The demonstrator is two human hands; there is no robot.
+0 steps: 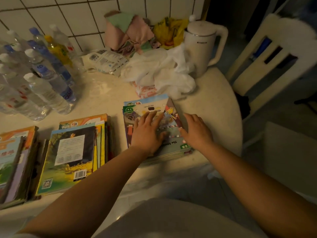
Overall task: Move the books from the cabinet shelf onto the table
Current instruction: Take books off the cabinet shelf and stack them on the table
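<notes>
Three stacks of picture books lie on the pale table (214, 107). The right stack (171, 145) has a colourful cartoon cover on top. My left hand (148, 131) lies flat on that cover with its fingers spread. My right hand (195, 130) rests at the stack's right edge, fingers straight, touching the cover's side. A middle stack (75, 155) shows a back cover with a barcode. A left stack (13, 162) runs off the frame's left edge. The cabinet shelf is out of view.
Several water bottles (39, 78) stand at the back left by the tiled wall. Crumpled white plastic bags (161, 73), folded cloths (128, 31), a yellow bag (169, 30) and a white kettle (204, 47) crowd the back. A cream chair (274, 54) stands to the right.
</notes>
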